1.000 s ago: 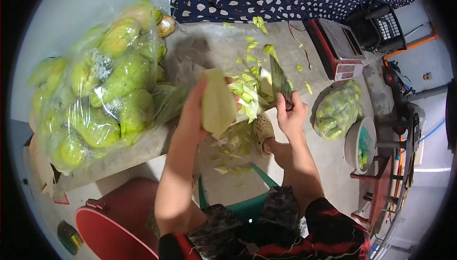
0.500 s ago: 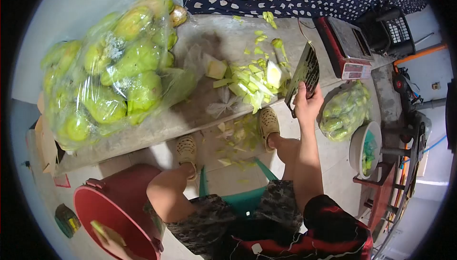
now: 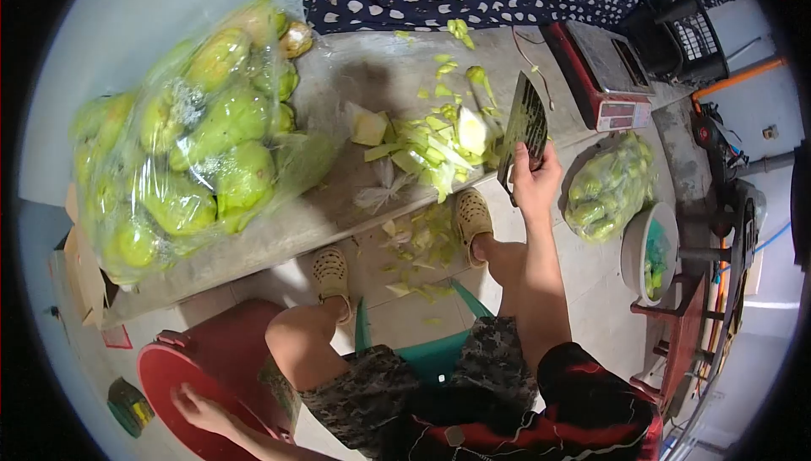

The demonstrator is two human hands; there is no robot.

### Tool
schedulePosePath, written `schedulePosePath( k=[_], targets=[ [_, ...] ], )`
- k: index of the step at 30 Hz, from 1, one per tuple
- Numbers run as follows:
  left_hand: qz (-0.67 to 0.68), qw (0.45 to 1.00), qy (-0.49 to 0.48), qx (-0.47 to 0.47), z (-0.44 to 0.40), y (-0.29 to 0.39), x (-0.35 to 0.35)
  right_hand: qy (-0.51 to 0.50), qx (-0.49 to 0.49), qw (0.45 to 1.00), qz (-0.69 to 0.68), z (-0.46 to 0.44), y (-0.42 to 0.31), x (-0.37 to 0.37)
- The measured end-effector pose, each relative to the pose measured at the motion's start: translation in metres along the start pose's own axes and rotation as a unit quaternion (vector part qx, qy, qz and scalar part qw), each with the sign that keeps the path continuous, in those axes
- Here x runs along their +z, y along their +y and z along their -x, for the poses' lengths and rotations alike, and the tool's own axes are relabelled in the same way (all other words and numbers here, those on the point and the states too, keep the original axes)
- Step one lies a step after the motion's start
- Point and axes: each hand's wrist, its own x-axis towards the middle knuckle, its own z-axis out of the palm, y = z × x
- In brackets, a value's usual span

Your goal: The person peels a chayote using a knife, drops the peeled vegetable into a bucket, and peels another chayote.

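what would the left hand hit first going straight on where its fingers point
Likely the inner wall of the red bin, which the left hand points toward; depth is unclear.

I receive a rather bright view, but I cannot tell exactly from where the light comes. White glare shines on the plastic bag (image 3: 182,153), and a soft shadow darkens the bench (image 3: 287,225) beside it. The left hand (image 3: 201,409) looks slightly blurred to me. Toward the edges, straight lines bend strongly, and the corners are black.
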Motion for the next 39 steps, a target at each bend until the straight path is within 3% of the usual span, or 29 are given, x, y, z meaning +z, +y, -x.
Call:
schedulePosePath(
  k=[1, 2, 5, 6, 7, 10, 11, 13, 14, 18, 20, 22, 24, 25, 26, 29, 31, 32, 34, 36, 38, 39],
  targets=[
    [-0.013, 0.992, 0.048, 0.12, 0.006, 0.054, 0.006, -0.003, 0.015, 1.0, -0.011, 0.0, 0.001, -0.001],
    [0.098, 0.99, -0.034, 0.098, 0.013, 0.1, 0.015, -0.004, 0.017, 1.0, -0.012, 0.0, 0.001, -0.001],
    [0.195, 0.929, -0.17, 0.265, 0.039, 0.216, 0.069, 0.001, 0.004, 1.0, -0.012, -0.001, 0.002, -0.001],
    [0.134, 0.879, -0.199, 0.413, 0.047, 0.257, 0.081, 0.0, 0.004, 1.0, -0.007, -0.001, 0.004, -0.001],
    [0.163, 0.827, -0.232, 0.486, 0.059, 0.292, 0.1, 0.0, 0.003, 1.0, -0.002, -0.002, 0.005, -0.001],
    [0.041, 0.729, -0.274, 0.625, 0.076, 0.351, 0.159, -0.005, 0.014, 1.0, -0.003, -0.002, -0.003, -0.002],
    [0.039, 0.73, -0.273, 0.625, 0.074, 0.359, 0.17, -0.006, 0.015, 1.0, -0.004, -0.002, -0.001, -0.003],
    [-0.158, 0.657, -0.239, 0.697, 0.067, 0.369, 0.185, -0.008, 0.01, 1.0, 0.0, -0.005, 0.003, -0.003],
    [-0.16, 0.656, -0.24, 0.698, 0.059, 0.37, 0.188, -0.008, 0.013, 1.0, -0.001, -0.005, 0.004, -0.003],
    [-0.255, 0.684, -0.099, 0.677, 0.006, 0.379, 0.165, -0.007, 0.003, 1.0, 0.004, -0.009, 0.01, -0.01],
    [-0.268, 0.716, 0.015, 0.645, -0.031, 0.372, 0.165, -0.007, -0.002, 1.0, 0.02, -0.013, 0.011, -0.013],
    [-0.294, 0.744, 0.069, 0.596, -0.083, 0.361, 0.174, -0.011, 0.011, 0.998, 0.053, -0.009, 0.006, -0.022],
    [-0.328, 0.798, 0.083, 0.499, -0.084, 0.362, 0.166, 0.001, 0.02, 0.997, 0.073, -0.008, 0.012, -0.031],
    [-0.29, 0.796, 0.108, 0.519, -0.07, 0.362, 0.155, 0.008, 0.026, 0.998, 0.05, -0.008, 0.017, -0.037],
    [-0.286, 0.795, 0.105, 0.524, -0.051, 0.359, 0.145, 0.017, 0.025, 0.999, 0.025, -0.014, 0.022, -0.04],
    [-0.079, 0.77, 0.075, 0.629, 0.019, 0.36, 0.13, 0.017, 0.063, 0.998, 0.013, -0.017, 0.019, -0.057],
    [0.033, 0.795, -0.232, 0.56, 0.047, 0.349, 0.144, 0.013, 0.074, 0.997, 0.022, -0.014, 0.037, -0.072],
    [0.032, 0.795, -0.236, 0.558, 0.05, 0.341, 0.157, 0.014, 0.081, 0.996, 0.036, -0.011, 0.05, -0.08],
    [-0.098, 0.758, -0.229, 0.603, 0.048, 0.33, 0.185, 0.016, 0.092, 0.994, 0.053, 0.0, 0.071, -0.091],
    [-0.102, 0.76, -0.234, 0.597, 0.046, 0.33, 0.193, 0.046, 0.163, 0.985, 0.011, 0.014, 0.089, -0.102],
    [-0.076, 0.788, -0.198, 0.578, 0.046, 0.322, 0.198, 0.047, 0.188, 0.981, 0.026, 0.023, 0.11, -0.116],
    [-0.088, 0.804, -0.228, 0.542, 0.051, 0.325, 0.195, 0.059, 0.178, 0.982, 0.036, 0.025, 0.116, -0.118]
  ],
)
